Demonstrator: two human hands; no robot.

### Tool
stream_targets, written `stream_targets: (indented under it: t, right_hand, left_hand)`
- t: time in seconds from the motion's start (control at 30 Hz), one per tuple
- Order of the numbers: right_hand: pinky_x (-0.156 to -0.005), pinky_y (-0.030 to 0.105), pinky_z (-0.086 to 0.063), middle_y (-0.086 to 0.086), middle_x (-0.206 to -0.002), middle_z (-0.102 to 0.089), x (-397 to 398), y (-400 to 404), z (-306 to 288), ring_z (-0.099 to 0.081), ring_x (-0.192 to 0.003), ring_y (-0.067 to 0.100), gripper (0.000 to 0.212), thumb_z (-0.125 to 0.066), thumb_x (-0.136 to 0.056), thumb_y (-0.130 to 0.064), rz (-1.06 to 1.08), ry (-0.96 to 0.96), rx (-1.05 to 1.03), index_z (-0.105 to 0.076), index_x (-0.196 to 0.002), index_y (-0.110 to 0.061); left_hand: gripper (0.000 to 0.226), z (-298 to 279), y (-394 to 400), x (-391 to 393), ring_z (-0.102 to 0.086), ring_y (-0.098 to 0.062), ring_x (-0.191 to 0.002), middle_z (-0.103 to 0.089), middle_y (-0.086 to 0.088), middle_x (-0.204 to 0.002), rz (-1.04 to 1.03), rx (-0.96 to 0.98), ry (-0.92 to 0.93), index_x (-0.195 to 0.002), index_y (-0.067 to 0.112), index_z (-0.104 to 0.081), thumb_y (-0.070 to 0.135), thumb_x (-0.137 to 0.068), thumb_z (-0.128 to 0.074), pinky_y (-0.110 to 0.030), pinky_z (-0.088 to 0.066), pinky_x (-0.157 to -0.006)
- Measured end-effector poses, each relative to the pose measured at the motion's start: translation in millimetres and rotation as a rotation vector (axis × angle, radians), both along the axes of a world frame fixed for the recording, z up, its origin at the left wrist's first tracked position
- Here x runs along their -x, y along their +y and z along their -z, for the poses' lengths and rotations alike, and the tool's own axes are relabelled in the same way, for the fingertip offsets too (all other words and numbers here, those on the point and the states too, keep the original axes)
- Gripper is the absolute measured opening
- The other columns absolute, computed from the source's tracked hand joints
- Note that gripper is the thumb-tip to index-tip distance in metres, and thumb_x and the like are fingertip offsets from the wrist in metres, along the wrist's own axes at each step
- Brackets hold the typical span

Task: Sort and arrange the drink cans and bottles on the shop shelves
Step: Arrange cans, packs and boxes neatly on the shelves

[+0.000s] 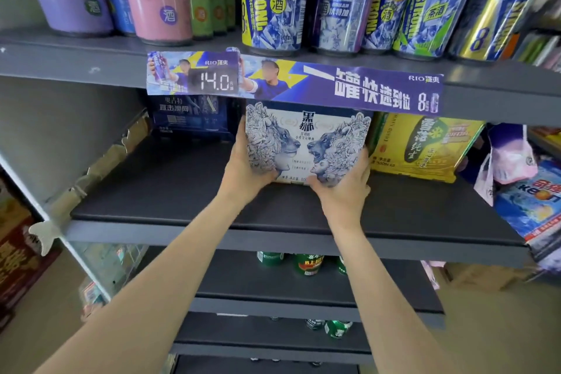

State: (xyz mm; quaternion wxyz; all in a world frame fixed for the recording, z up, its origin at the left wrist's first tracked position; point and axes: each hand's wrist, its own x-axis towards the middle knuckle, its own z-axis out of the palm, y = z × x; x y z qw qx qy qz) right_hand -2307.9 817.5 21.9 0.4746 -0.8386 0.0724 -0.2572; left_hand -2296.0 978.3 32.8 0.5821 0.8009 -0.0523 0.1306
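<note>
A white beer multipack [306, 136] printed with two blue lion heads stands on the middle dark shelf [170, 191], under the shelf strip. My left hand [246, 170] grips its lower left side, thumb up along the edge. My right hand [343, 185] grips its lower right corner, fingers curled round the side. A yellow beer multipack [422, 146] sits right beside it on the right. A dark blue multipack [191, 115] stands behind to the left.
Tall drink cans [273, 0] crowd the top shelf above a purple price strip [334, 85]. Green cans [308, 264] stand on the lower shelves. Bagged goods [534, 191] hang over the shelf's right end. The shelf's left upright [91, 173] has torn tape.
</note>
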Motion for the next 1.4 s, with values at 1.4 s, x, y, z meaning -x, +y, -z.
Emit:
stream_targets:
  t: [1.4]
  right_hand:
    - [-0.079,0.040,-0.043,0.012,-0.130,-0.049,12,-89,13,-0.043,-0.119,0.033,0.049,-0.056,-0.091,-0.032,0.079,0.108,0.540,-0.041,-0.132,-0.011]
  left_hand:
    - [0.045,45,-75,64,-0.058,-0.023,-0.110,-0.058,-0.004,-0.127,-0.233,-0.854,-0.321,-0.132,0.013,-0.048,0.021,-0.090,-0.036,-0.033,-0.038,-0.093]
